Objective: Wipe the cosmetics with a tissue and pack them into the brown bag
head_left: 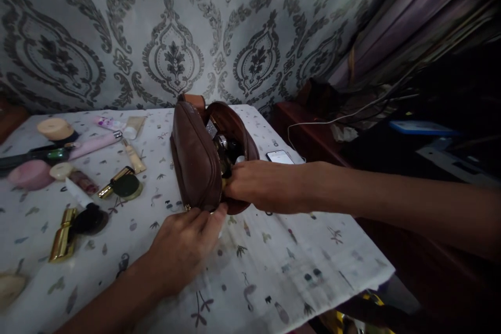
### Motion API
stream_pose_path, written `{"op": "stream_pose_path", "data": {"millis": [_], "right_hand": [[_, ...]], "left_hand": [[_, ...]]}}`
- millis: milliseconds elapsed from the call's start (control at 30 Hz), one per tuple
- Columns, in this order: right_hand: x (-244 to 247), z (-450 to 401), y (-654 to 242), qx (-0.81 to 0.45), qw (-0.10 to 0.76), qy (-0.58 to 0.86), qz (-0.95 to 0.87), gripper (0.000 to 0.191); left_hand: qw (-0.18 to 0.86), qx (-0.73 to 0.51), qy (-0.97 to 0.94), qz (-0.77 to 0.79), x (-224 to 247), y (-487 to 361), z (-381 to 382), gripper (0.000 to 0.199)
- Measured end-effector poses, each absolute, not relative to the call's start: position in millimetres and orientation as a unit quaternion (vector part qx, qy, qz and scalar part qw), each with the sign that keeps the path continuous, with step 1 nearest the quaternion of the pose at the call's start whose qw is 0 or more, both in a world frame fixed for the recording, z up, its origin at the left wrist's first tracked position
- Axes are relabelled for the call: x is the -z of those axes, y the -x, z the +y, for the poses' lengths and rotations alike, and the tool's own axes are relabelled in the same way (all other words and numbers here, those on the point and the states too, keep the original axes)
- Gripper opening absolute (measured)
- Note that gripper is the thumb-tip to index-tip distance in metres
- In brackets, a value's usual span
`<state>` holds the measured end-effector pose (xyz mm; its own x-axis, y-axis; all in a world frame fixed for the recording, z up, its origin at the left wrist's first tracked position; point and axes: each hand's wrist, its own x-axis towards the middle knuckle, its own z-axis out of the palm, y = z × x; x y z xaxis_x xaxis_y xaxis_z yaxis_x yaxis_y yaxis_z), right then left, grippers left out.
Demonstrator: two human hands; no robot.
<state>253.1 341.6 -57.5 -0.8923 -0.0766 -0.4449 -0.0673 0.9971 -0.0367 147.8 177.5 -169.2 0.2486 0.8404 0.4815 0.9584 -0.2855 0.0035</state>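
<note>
A brown makeup bag (195, 156) stands unzipped on the cloth-covered table, its mouth facing right. Several small cosmetics (223, 143) show inside it, in shadow. My left hand (188, 245) grips the near lower edge of the bag, close to the zipper end. My right hand (254, 185) reaches into the opening with its fingers bent downward. Those fingertips are hidden inside the bag, so whether they hold anything does not show.
Left of the bag lie a gold lipstick tube (62, 237), a round dark compact (127, 187), a pink sponge (30, 174), a pink tube (96, 145) and a small cream tube (133, 156). A phone (279, 157) on a white cable (332, 117) rests behind my right wrist.
</note>
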Motion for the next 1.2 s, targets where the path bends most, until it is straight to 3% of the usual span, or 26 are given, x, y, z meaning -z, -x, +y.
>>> {"op": "stream_pose_path", "data": {"millis": [367, 633, 833, 1033, 1200], "right_hand": [[60, 342, -235, -0.072, 0.258, 0.075, 0.96, 0.019], [72, 352, -237, -0.082, 0.207, 0.117, 0.968, 0.02], [78, 349, -231, -0.088, 0.225, 0.088, 0.967, 0.019], [66, 345, -236, -0.08, 0.264, 0.095, 0.957, 0.017], [55, 342, -253, -0.086, 0.225, 0.117, 0.963, 0.021]], "left_hand": [[0.156, 0.222, 0.771, -0.576, 167, -151, 179, 0.031], [0.174, 0.219, 0.765, -0.58, 166, -152, 179, 0.03], [0.162, 0.218, 0.766, -0.583, 167, -152, 178, 0.032], [0.171, 0.215, 0.765, -0.583, 166, -152, 178, 0.033], [0.166, 0.202, 0.763, -0.591, 165, -153, 177, 0.034]]}}
